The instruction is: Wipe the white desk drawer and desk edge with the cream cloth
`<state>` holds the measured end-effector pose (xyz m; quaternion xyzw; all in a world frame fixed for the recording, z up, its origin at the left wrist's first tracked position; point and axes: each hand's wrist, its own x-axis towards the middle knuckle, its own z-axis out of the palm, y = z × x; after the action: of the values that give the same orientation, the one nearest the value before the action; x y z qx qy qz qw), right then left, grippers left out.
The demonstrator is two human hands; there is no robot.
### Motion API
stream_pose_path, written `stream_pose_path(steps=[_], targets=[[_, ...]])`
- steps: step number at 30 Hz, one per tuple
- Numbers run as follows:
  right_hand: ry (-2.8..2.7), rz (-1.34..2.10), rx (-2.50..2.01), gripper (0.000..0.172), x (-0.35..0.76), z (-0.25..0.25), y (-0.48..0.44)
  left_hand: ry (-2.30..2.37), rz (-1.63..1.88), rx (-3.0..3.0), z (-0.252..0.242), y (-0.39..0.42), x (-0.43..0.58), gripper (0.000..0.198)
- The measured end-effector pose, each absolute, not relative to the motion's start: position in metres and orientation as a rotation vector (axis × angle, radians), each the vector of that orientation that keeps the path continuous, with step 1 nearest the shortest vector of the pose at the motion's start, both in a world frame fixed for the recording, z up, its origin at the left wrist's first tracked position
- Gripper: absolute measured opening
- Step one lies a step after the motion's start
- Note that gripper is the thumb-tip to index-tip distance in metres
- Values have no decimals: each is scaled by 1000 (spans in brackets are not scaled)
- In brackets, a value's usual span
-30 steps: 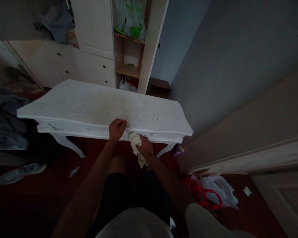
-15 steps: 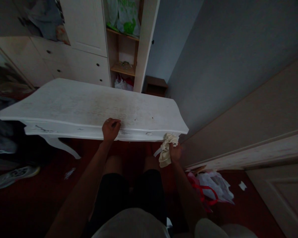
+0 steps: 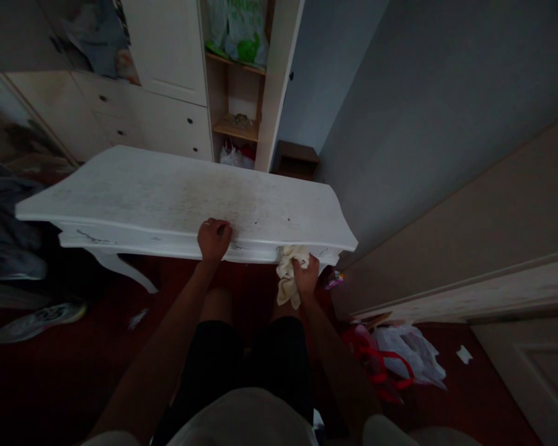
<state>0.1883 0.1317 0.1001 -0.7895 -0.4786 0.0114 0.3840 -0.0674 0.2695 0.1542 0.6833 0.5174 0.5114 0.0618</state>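
Note:
A white table [image 3: 158, 179] with a curved front edge, carved trim and a grey-brown smudged top stands before me. My left hand [image 3: 214, 240] rests at its front edge, fingers curled into a loose fist with nothing visible in them. Farther right, my right hand [image 3: 306, 273] grips a crumpled cream cloth [image 3: 288, 291]. The cloth presses against the table's front face near the right end, and its lower part hangs below the apron. Two small dark specks lie on the tabletop to the right of my left hand.
Behind the table stands a white wardrobe [image 3: 170, 62] with drawers and an open door, plastic bags inside. A grey wall [image 3: 428, 118] borders the right. White and red bags [image 3: 407, 353] lie on the red floor at right; a shoe [image 3: 39, 322] lies at left.
My right hand has slid the cloth leftward along the table's front face. My left hand stays at the front edge. The view has shifted slightly.

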Motion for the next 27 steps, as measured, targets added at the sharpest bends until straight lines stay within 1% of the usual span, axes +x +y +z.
stream_pose_path(steps=[3, 6, 11, 17, 23, 27], targets=[[-1163, 24, -1949, 35, 148, 105, 140, 1578, 1507, 2089, 155, 268, -67, 17], [-1146, 41, -1929, 39, 119, 111, 143, 1601, 1503, 2099, 155, 267, -65, 15], [-1449, 113, -1854, 48, 75, 115, 156, 1636, 1506, 2081, 154, 268, -63, 14], [-1644, 93, -1976, 50, 25, 111, 181, 1543, 1457, 2102, 157, 267, -70, 15], [-1929, 40, -1926, 61, 37, 106, 175, 1502, 1451, 2109, 157, 267, -73, 14], [-2017, 8, -1946, 61, 70, 99, 167, 1506, 1458, 2106, 159, 266, -71, 15]])
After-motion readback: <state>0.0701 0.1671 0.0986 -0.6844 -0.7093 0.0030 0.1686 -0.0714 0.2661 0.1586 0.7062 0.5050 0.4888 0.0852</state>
